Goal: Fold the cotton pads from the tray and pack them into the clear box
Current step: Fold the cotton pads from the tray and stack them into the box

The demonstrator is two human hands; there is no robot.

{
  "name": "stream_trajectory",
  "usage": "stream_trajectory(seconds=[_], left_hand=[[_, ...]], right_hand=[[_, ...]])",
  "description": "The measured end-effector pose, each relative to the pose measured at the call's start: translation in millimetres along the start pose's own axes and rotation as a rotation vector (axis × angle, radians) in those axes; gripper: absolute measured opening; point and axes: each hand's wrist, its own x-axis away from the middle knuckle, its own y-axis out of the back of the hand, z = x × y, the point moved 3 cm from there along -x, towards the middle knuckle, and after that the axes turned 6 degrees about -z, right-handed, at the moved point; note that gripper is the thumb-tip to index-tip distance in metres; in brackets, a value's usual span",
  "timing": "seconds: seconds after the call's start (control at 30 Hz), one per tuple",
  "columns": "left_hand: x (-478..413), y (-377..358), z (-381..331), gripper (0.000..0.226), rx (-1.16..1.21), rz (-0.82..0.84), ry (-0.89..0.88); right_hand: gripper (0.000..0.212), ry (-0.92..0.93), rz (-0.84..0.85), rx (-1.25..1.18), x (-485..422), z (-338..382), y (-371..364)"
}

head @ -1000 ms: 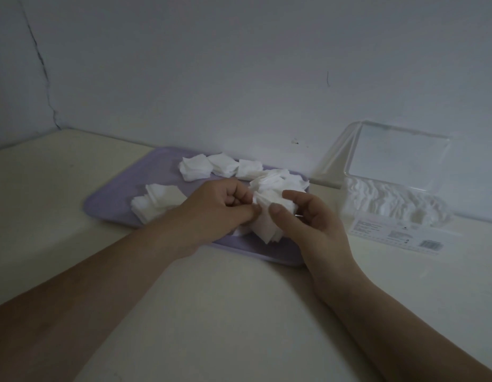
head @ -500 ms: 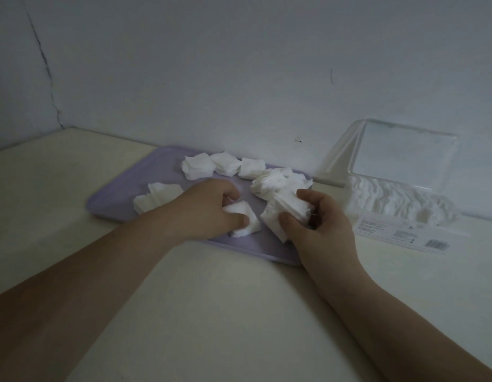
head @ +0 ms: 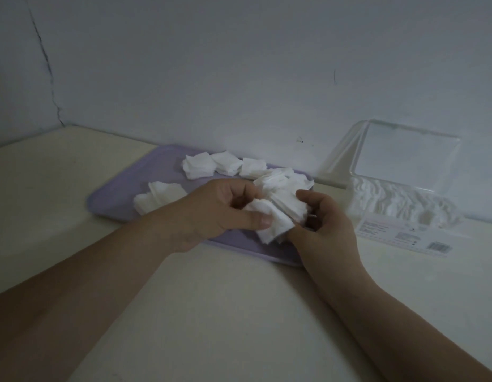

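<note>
The setting reads as a plain, dimly lit domestic room. A cream table (head: 239,312) stands with its far edge against a pale painted wall (head: 239,64). A long crack (head: 48,68) runs down the wall above the table's far left corner. Household goods lie near the far edge: a lilac tray (head: 115,197) of cotton pads (head: 198,168) and a clear box (head: 404,158) bearing a retail barcode label (head: 404,235).

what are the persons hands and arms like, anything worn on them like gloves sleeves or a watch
Both are bare. The left hand and right hand show no gloves or rings. The left forearm and right forearm show no sleeve, watch or bracelet up to the frame edge. The left thumbnail looks short and unpainted, though the light is dim.
</note>
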Motion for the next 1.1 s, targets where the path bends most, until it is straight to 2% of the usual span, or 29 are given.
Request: stream_trajectory(seconds=[0.27,0.5,0.63,0.73,0.83,0.93,0.97,1.03,1.1], left_hand=[[-0.2,-0.8,5.9,0.017,-0.052,-0.078,-0.024],[-4.2,-1.4,12.2,0.021,-0.161,-0.169,-0.041],[-5.2,-1.6,15.0,0.017,-0.153,-0.180,-0.048],[-3.9,-1.4,14.2,0.018,-0.134,-0.179,-0.027],[-4.9,0.9,13.0,0.034,-0.112,-0.169,-0.004],[-4.1,1.1,10.2,0.057,-0.140,-0.079,0.029],[-3.2,-0.7,8.6,0.056,-0.160,-0.032,0.020],[-0.7,-5.5,4.8,0.040,-0.179,0.029,-0.012],[-0.1,-7.1,3.0,0.024,-0.177,0.007,-0.032]], right_hand=[[0.047,-0.008,0.084,-0.029,-0.2,-3.3,-1.3],[0.040,0.003,0.056,-0.089,-0.3,-0.3,-1.5],[0.051,-0.063,0.163,-0.157,0.9,-2.7,-3.7],[0.062,0.034,0.155,0.023,4.7,1.8,-5.7],[0.052,0.062,0.089,0.037,3.8,-0.8,-5.0],[0.051,0.101,0.110,0.033,2.3,-2.5,-5.6],[0.053,0.112,0.120,0.048,2.2,-3.3,-6.5],[0.060,0.112,0.129,0.077,1.8,-3.7,-7.4],[0.062,0.092,0.117,0.098,1.1,-3.5,-6.9]])
